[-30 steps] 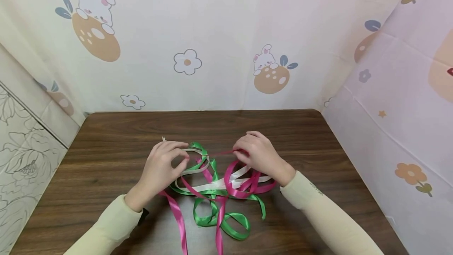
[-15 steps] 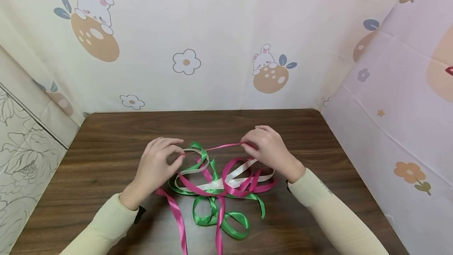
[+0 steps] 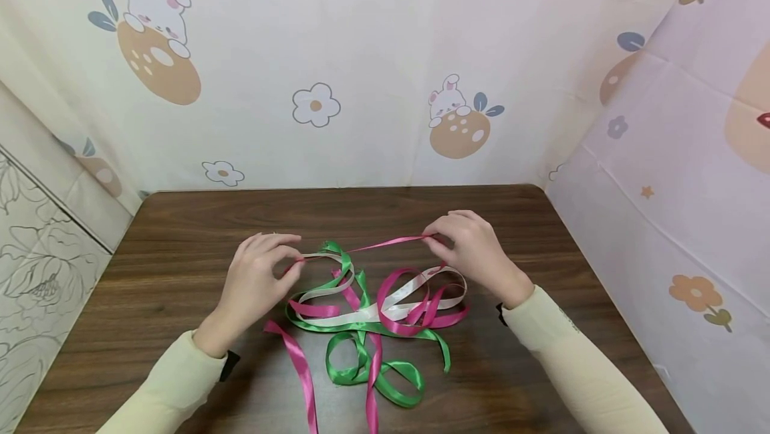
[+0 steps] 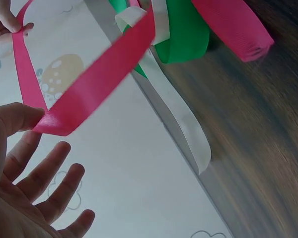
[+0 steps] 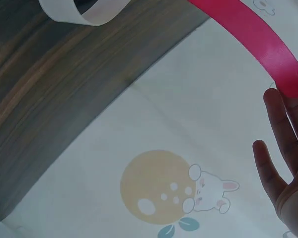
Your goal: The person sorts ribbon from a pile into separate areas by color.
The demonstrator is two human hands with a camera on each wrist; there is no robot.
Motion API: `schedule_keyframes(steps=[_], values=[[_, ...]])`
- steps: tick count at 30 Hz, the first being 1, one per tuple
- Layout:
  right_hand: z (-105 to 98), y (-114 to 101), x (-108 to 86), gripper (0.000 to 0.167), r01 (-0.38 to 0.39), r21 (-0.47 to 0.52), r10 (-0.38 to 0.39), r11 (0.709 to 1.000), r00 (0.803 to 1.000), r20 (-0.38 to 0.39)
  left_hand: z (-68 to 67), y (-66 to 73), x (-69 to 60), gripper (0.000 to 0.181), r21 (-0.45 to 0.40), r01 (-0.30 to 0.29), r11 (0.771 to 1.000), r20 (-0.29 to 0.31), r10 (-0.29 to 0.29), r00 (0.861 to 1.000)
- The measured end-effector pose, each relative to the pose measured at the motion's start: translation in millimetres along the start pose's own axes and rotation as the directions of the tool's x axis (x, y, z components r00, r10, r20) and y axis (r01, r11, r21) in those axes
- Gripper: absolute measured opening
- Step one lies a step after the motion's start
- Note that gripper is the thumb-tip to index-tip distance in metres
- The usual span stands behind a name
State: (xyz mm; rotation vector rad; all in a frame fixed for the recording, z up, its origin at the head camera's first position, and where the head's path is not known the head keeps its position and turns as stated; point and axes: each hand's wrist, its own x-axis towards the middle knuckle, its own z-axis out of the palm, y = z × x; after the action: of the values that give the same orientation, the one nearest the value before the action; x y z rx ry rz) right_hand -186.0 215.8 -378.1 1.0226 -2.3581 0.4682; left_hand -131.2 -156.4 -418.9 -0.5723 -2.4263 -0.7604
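Observation:
In the head view a pink ribbon (image 3: 391, 242) stretches between both hands above a loose heap of ribbons. My left hand (image 3: 255, 280) pinches it at the heap's left side; the left wrist view shows thumb and index finger on the pink ribbon (image 4: 97, 84), the other fingers spread. At the heap's upper right, my right hand (image 3: 475, 250) pinches the same ribbon, and a pink length also hangs below that hand. White ribbon (image 3: 343, 318) and green ribbon (image 3: 409, 374) lie looped and crossed with pink on the table.
The dark wooden table (image 3: 198, 220) has its back edge against a patterned cloth (image 3: 373, 39) with rabbits and flowers. Two pink tails (image 3: 301, 367) run toward the front edge. A green end (image 3: 445, 354) lies right of the loops.
My hands have moved apart, the left to the left and the right to the right and slightly back. The pink length between them is longer, and a pink strand near the left hand has dropped.

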Motion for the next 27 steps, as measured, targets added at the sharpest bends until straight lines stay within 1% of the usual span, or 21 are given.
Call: schedule_keyframes(steps=[8, 15, 21, 27], values=[[-1.2, 7.0, -6.5, 0.009, -0.022, -0.01, 0.022, 1.0, 1.0, 0.011, -5.1, -9.0, -5.9, 0.014, 0.021, 0.028, 0.999, -0.011, -0.028, 1.0], [-3.4, 15.3, -11.5, 0.013, -0.038, -0.029, 0.038, 0.999, 0.999, -0.005, -7.5, -16.7, -8.9, 0.014, 0.035, 0.055, 0.998, -0.018, -0.054, 0.998], [-5.2, 20.3, -17.8, 0.012, -0.087, -0.035, 0.088, 0.996, 0.996, 0.024, -9.4, -21.3, -9.1, 0.012, 0.04, 0.065, 0.997, -0.028, -0.064, 0.998], [-7.5, 25.6, -24.2, 0.011, -0.127, -0.046, 0.128, 0.991, 0.991, 0.033, -12.7, -26.7, -10.4, 0.013, 0.048, 0.072, 0.996, -0.034, -0.07, 0.997]])
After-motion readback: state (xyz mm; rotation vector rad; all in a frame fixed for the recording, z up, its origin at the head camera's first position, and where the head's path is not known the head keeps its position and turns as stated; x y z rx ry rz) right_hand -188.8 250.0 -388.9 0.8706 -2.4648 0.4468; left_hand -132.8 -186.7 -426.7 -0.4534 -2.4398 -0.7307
